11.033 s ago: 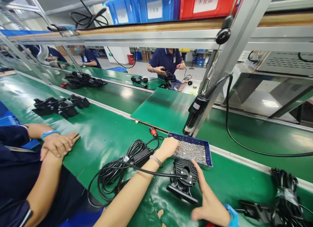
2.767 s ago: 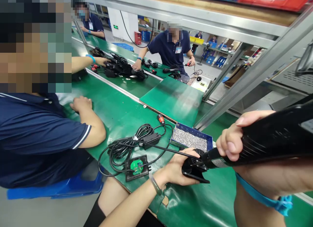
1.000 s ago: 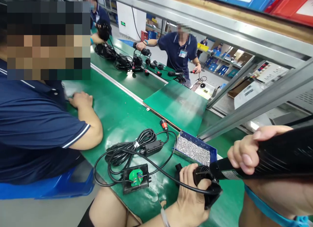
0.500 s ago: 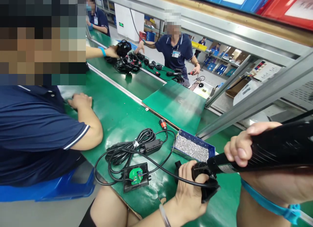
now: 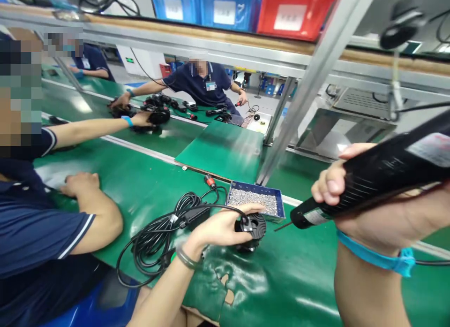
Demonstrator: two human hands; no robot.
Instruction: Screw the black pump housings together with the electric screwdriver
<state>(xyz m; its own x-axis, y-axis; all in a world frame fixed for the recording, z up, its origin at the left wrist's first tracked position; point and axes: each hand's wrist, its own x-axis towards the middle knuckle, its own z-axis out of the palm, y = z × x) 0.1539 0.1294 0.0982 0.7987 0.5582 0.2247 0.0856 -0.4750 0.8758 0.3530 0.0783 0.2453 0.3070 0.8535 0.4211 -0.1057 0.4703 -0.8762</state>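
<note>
My left hand (image 5: 220, 231) grips a round black ribbed housing (image 5: 259, 227) low over the green worktop, with a black cable running from its top. My right hand (image 5: 378, 224) is wrapped round a black electric screwdriver (image 5: 390, 163). Its thin bit points down and left, a short way right of the housing and apart from it. Left of the housing lies a coil of black cable (image 5: 168, 228) with a small black inline box (image 5: 193, 216) and an orange-ringed connector (image 5: 210, 180). Behind the left hand stands a blue tray (image 5: 280, 204) of small silver screws (image 5: 253, 198).
A co-worker's forearm (image 5: 101, 214) rests on the worktop at left. Another person (image 5: 211, 80) works across the line among black cabled parts (image 5: 154, 113). A metal post (image 5: 302, 106) rises behind the tray. Blue bins (image 5: 207, 5) and a red bin (image 5: 298, 12) sit overhead.
My left hand has turned the black housing upright, near the screw tray. The screwdriver has drawn back from it, baring the bit. The view has swung right; a co-worker's arm reaches to the parts.
</note>
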